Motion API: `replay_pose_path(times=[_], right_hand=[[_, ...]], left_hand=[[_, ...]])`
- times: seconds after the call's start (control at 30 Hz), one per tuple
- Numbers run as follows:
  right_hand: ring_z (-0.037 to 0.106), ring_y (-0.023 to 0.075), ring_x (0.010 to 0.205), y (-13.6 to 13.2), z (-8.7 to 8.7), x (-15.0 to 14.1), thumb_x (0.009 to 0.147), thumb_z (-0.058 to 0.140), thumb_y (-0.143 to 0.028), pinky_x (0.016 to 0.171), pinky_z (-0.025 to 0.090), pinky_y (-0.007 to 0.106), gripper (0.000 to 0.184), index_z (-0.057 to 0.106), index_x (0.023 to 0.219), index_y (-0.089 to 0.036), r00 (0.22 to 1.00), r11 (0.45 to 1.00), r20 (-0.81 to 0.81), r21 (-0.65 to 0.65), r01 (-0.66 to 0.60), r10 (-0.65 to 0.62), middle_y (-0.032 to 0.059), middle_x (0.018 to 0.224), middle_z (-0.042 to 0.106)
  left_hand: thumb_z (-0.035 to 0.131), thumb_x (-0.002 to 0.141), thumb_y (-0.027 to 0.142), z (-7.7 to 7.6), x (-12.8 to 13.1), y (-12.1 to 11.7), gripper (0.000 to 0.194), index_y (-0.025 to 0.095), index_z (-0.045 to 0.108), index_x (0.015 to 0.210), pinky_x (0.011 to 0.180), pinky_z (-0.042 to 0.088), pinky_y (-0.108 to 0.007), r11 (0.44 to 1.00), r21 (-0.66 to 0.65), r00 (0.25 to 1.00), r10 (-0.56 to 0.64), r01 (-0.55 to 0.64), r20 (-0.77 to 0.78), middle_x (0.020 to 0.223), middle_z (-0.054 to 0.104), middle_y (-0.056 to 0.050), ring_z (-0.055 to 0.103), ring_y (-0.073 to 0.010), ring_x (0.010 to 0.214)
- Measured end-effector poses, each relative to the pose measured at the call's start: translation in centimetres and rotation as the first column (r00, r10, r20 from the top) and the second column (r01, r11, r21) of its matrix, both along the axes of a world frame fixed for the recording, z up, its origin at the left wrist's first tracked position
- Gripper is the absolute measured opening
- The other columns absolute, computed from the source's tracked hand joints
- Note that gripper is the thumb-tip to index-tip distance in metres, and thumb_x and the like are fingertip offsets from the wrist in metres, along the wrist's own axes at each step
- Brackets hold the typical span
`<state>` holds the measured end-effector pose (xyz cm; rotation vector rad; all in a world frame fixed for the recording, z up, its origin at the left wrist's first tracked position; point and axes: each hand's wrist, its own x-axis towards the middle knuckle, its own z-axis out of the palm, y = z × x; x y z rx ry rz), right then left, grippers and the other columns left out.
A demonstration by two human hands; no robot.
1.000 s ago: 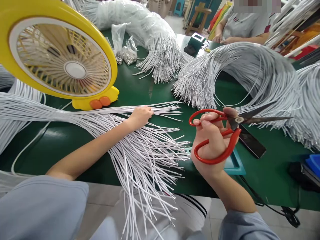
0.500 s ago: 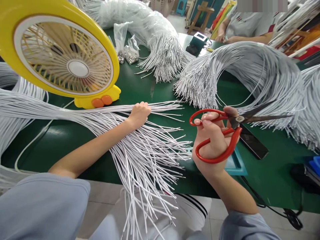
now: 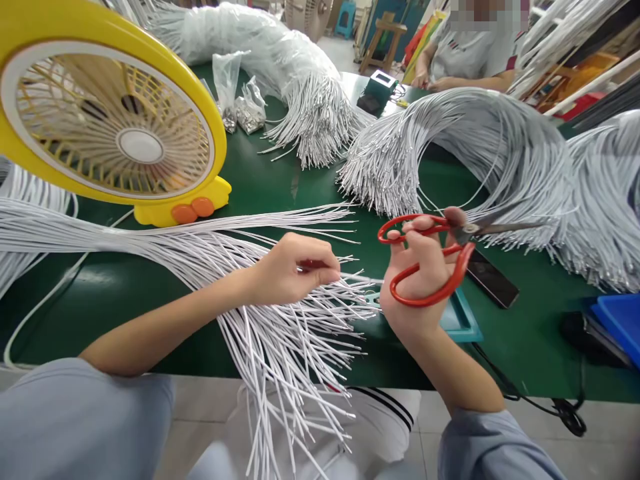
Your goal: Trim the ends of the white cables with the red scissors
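Note:
My left hand (image 3: pixel 293 270) is closed in a pinch above the fanned-out bundle of white wires (image 3: pixel 280 353). A white wire end (image 3: pixel 367 279) runs from its fingertips toward my right hand (image 3: pixel 413 310). That right hand, palm up, is closed around red-handled scissors (image 3: pixel 463 267), with fingers through the handle loops. The dark blades point right, away from the wires, and look parted. The bundle lies across the table, gathered at the left, its loose ends spread right and over the front edge.
A yellow fan (image 3: pixel 220 140) stands at the left. Wire coils (image 3: pixel 505 113) and a plastic-wrapped wire bundle (image 3: pixel 260 33) lie behind. A phone (image 3: pixel 493 279), a teal tray (image 3: pixel 473 327) and a blue bin (image 3: pixel 620 320) are at right. Another person (image 3: pixel 467 53) sits across the table.
My left hand has left the upper strands, moved right and toward me, and now pinches a wire near its end. The view has shifted slightly; the scissors stay in my right hand.

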<state>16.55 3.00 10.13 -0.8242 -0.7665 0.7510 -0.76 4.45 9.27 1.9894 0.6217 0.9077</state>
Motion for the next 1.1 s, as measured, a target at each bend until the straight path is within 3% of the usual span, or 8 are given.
replay_pose_path(times=[0.1, 0.2, 0.3, 0.57, 0.8, 0.93, 1.0, 1.1], right_hand=[[0.057, 0.0100, 0.076, -0.8, -1.2, -0.8, 0.076, 0.059, -0.010, 0.072, 0.052, 0.026, 0.033, 0.055, 0.104, -0.028, 0.985, 0.992, 0.126, -0.046, -0.116, 0.120, -0.0032, 0.083, 0.057], [0.062, 0.0123, 0.077, -1.9, -2.1, -1.5, 0.078, 0.062, -0.013, 0.073, 0.053, 0.029, 0.033, 0.055, 0.108, -0.027, 0.936, 0.969, 0.250, -0.076, -0.236, 0.248, -0.0017, 0.085, 0.064], [0.065, 0.0133, 0.079, -2.4, -2.4, -1.7, 0.077, 0.064, -0.015, 0.074, 0.054, 0.029, 0.034, 0.056, 0.108, -0.027, 0.921, 0.970, 0.306, -0.033, -0.243, 0.241, -0.0017, 0.083, 0.066], [0.066, 0.0108, 0.073, -2.2, -2.2, -1.9, 0.076, 0.068, -0.015, 0.068, 0.055, 0.025, 0.031, 0.057, 0.103, -0.025, 0.921, 0.976, 0.327, -0.013, -0.219, 0.211, -0.0027, 0.080, 0.068], [0.065, 0.0097, 0.071, -2.3, -2.2, -2.1, 0.074, 0.068, -0.016, 0.066, 0.055, 0.023, 0.031, 0.056, 0.101, -0.024, 0.925, 0.973, 0.303, -0.035, -0.230, 0.229, -0.0039, 0.076, 0.065], [0.063, 0.0088, 0.070, -2.1, -2.1, -2.1, 0.073, 0.068, -0.014, 0.067, 0.054, 0.023, 0.032, 0.056, 0.101, -0.024, 0.932, 0.971, 0.271, -0.066, -0.231, 0.240, -0.0046, 0.075, 0.063], [0.061, 0.0078, 0.070, -1.8, -1.6, -1.7, 0.074, 0.067, -0.014, 0.069, 0.053, 0.023, 0.031, 0.056, 0.101, -0.024, 0.958, 0.984, 0.227, -0.062, -0.167, 0.176, -0.0048, 0.077, 0.061], [0.058, 0.0072, 0.074, -1.1, -0.3, -0.7, 0.075, 0.064, -0.013, 0.073, 0.052, 0.023, 0.031, 0.055, 0.102, -0.025, 0.988, 0.999, 0.148, 0.004, -0.034, 0.032, -0.0053, 0.081, 0.058]], left_hand=[[0.056, 0.084, 0.015, 1.2, 0.0, -1.4, 0.011, 0.015, 0.067, 0.082, 0.057, 0.046, -0.021, 0.995, -0.018, 0.995, -0.097, 0.098, 0.032, 0.078, 0.062, -0.005, 0.055, -0.0107, 0.068], [0.058, 0.084, 0.017, 1.4, 0.0, -1.3, 0.010, 0.014, 0.067, 0.080, 0.049, 0.047, -0.018, 0.985, -0.165, 0.988, -0.035, 0.059, 0.148, 0.076, 0.059, -0.004, 0.056, -0.0074, 0.056], [0.060, 0.083, 0.020, 1.4, 0.1, -0.9, 0.012, 0.012, 0.065, 0.076, 0.042, 0.048, -0.018, 0.944, -0.331, 0.969, 0.081, 0.001, 0.233, 0.067, 0.055, 0.000, 0.054, -0.0061, 0.045], [0.053, 0.084, 0.018, 1.2, 0.2, -0.9, 0.013, 0.011, 0.060, 0.076, 0.040, 0.049, -0.019, 0.882, -0.471, 0.983, 0.071, 0.017, 0.169, 0.052, 0.054, 0.002, 0.055, -0.0089, 0.042], [0.049, 0.084, 0.016, 1.2, 0.4, -1.3, 0.015, 0.011, 0.059, 0.074, 0.038, 0.045, -0.016, 0.893, -0.450, 0.990, 0.078, -0.017, 0.116, 0.055, 0.052, 0.003, 0.052, -0.0063, 0.039], [0.054, 0.081, 0.012, 1.1, 0.4, -0.9, 0.012, 0.010, 0.064, 0.073, 0.050, 0.048, -0.017, 0.951, -0.293, 0.983, 0.134, -0.093, 0.123, 0.059, 0.059, 0.000, 0.055, -0.0071, 0.052], [0.057, 0.080, 0.012, 1.0, 0.3, -0.7, 0.012, 0.010, 0.067, 0.073, 0.058, 0.049, -0.018, 0.973, -0.199, 0.988, 0.134, -0.115, 0.081, 0.063, 0.064, -0.002, 0.058, -0.0086, 0.059], [0.057, 0.084, 0.019, 0.7, 0.3, -0.2, 0.017, 0.011, 0.070, 0.076, 0.060, 0.049, -0.020, 0.979, -0.197, 0.996, 0.041, -0.057, -0.085, 0.070, 0.070, -0.004, 0.062, -0.0113, 0.065]])
